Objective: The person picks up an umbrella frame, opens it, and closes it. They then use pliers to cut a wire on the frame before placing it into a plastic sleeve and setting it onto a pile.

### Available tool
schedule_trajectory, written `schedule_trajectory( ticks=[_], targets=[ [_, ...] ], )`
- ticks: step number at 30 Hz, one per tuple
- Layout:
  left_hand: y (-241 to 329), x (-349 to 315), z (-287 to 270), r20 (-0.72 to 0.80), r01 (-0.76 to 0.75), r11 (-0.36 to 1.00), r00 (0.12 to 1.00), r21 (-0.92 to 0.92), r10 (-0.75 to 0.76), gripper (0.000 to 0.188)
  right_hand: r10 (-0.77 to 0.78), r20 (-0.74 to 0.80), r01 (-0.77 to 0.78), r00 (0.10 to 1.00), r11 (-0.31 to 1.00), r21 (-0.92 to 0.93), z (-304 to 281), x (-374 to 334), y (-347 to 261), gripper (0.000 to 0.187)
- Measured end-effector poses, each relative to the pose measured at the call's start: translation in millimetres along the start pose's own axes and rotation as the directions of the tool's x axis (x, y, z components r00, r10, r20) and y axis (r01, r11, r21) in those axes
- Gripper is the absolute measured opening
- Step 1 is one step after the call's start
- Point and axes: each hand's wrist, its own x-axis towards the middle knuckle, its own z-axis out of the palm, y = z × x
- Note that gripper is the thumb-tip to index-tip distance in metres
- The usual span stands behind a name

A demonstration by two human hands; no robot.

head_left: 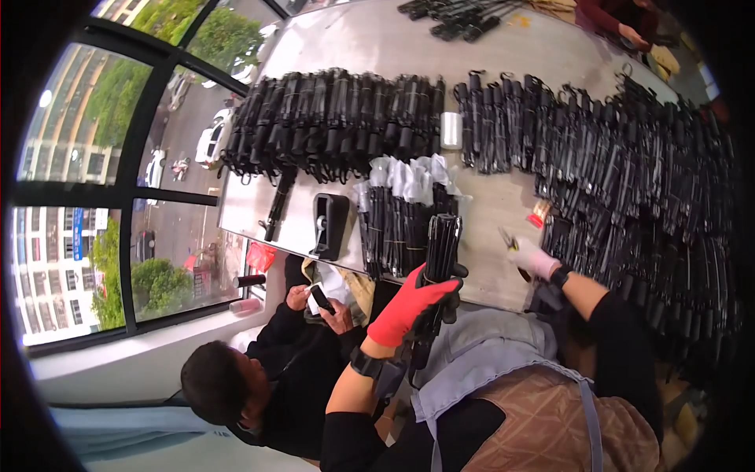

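Observation:
My left hand point(405, 307), in a red glove with a dark palm, is closed around a bundle of slim black folding umbrella frames point(444, 240). The bundle stands nearly upright near the table's front edge, its lower end hanging below my hand. My right hand point(533, 258), in a white glove, is closed on a small pointed hand tool point(508, 238); whether it is pliers or scissors I cannot tell. Just beyond that hand lies a small container with a red end point(539, 214). Left of my bundle, more frames point(385, 236) stand together, their tops covered in white wrapping.
Long rows of black umbrella frames point(330, 118) cover the table's back, with a large pile point(629, 181) on the right. A black tape dispenser point(330, 228) and a white roll point(451, 130) stand among them. A co-worker point(275, 377) sits close on my left; another person point(625, 27) is far right.

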Motion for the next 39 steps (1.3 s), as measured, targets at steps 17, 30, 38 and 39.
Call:
schedule_trajectory(
  ticks=[17,30,38,39],
  targets=[
    [-26,-6,29,0.005,0.059,0.986,0.998,0.156,-0.060,0.022,-0.067,0.319,-0.177,0.946,0.716,0.675,-36,-173,-139,0.015],
    [-35,7,38,0.041,0.004,0.945,0.999,0.326,-0.018,0.024,-0.501,-0.020,0.328,0.865,0.596,-0.733,-121,-168,-167,0.028],
    [-33,11,46,0.056,0.045,0.904,0.996,0.425,-0.075,0.024,-0.562,0.125,0.335,0.818,0.288,-0.897,-138,-165,-182,0.031],
    [-34,11,46,0.051,0.049,0.906,0.996,0.421,-0.078,0.024,-0.511,0.143,0.332,0.847,0.299,-0.895,-139,-167,-188,0.032]
  ],
)
